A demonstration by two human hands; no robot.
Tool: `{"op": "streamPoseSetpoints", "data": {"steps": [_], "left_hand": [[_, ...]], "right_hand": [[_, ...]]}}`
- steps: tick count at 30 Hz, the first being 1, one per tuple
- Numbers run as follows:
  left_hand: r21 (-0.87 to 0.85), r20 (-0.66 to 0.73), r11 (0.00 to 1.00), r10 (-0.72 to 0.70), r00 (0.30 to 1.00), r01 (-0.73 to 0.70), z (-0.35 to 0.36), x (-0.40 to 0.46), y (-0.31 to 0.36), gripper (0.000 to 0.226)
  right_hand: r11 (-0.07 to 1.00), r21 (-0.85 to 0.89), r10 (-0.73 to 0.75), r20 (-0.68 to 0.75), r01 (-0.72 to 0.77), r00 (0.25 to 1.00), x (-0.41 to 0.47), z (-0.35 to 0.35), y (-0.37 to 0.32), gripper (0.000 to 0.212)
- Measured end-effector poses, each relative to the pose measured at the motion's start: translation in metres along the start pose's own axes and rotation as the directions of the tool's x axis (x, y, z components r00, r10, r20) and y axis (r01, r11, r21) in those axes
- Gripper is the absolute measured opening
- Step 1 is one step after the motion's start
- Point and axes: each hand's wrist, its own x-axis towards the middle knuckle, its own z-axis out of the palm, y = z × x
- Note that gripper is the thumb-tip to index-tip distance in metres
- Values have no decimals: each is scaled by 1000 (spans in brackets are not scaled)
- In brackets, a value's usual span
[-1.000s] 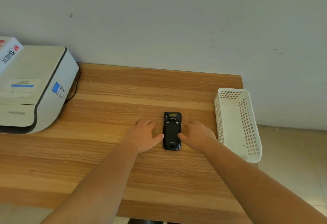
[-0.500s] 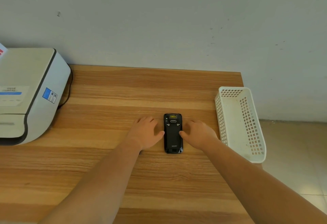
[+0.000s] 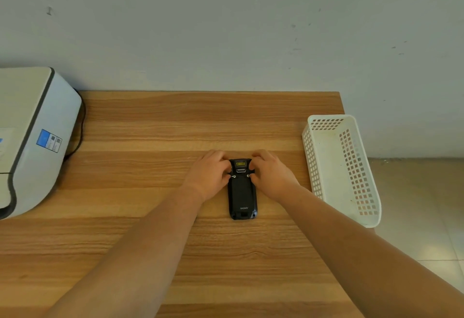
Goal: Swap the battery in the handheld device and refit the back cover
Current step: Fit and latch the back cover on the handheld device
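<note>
Both hands were applied to the far end of the handheld device [image 3: 242, 189]. The left hand [image 3: 209, 176] lay against its left edge and the right hand [image 3: 270, 174] against its right edge, fingers curled inward and thumbs set close to the two small latches [image 3: 233, 176] flanking the head of the back cover [image 3: 241, 192]. Neither hand enclosed the unit — the fingertips pressed on it while it lay flat, so the grip was a two-sided contact, not a lift.

The device lay back-up on the wooden table [image 3: 150, 127], its cover in place. Its long axis ran from the person toward the wall; the scanner window pointed away, the logo end toward the person.

Judged from this, the step in hand was release of the cover, with the battery swap yet to come. The next move likely calls for both latches to be worked together, then the cover raised from its far end.

A white basket [image 3: 334, 167] stood right of the device, apart from it; a printer [image 3: 35, 139] stood well to its left.
</note>
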Motion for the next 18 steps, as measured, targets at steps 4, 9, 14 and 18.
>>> {"op": "streamPoseSetpoints", "data": {"steps": [4, 9, 14, 18], "left_hand": [[-33, 0, 998, 46, 999, -46, 0, 0, -3, 12], [-23, 13, 996, 81, 997, -80, -3, 2, -3, 15], [38, 35, 994, 105, 994, -107, -5, 7, 1, 20], [110, 57, 981, 155, 986, -161, -6, 12, 4, 22]], "right_hand": [[1000, 21, -9, 4, 8, 1000, 2, 3, 2, 23], [999, 45, -6, 22, 5, 1000, 5, 4, 4, 20], [997, 67, -26, 9, 26, 1000, 3, 8, 6, 14], [996, 81, -31, -6, 32, 999, 2, 10, 7, 13]]}}
